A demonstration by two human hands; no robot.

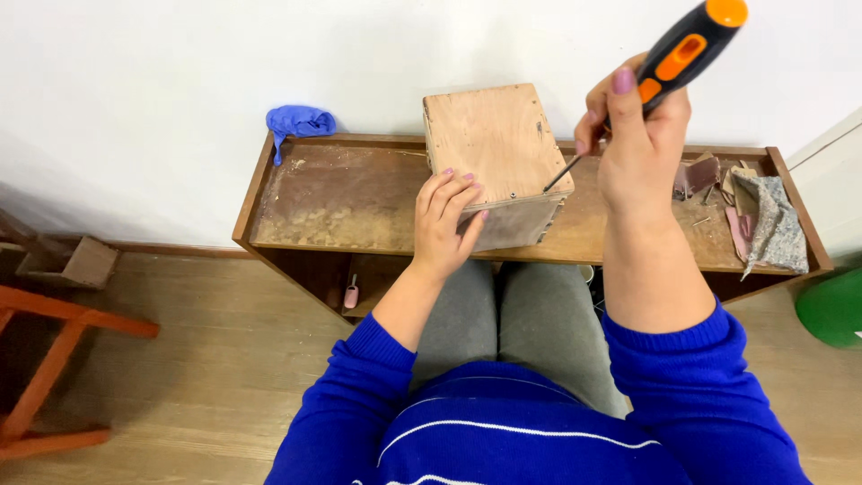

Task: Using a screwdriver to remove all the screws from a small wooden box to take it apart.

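Plywood meets our eye first: we count one wooden box (pixel 498 148), standing on one low wooden workbench (pixel 359 193) against a white wall. Our left hand (pixel 444 220) lies flat on the box's near left corner, fingers spread and pressing down, gripping nothing. Our right hand (pixel 637 135) is clenched around one screwdriver (pixel 682 49) with a black and orange handle; its thin shaft slants down to the box's right edge, where the tip touches the wood.

We count one crumpled blue glove (pixel 299 121) at the bench's back left corner, well apart from the box. At the right end lie one grey cloth (pixel 772 224) and a small heap of brown and pink scraps (pixel 709 180); we cannot count those pieces or tell what they are. One small pink-handled tool (pixel 351 294) sits on the shelf under the bench, half hidden in shadow.

An orange-red wooden frame (pixel 45 359) is cut off at the left edge, and a green rounded thing (pixel 831 305) at the right edge. The end of the screwdriver handle runs out of view at the top.
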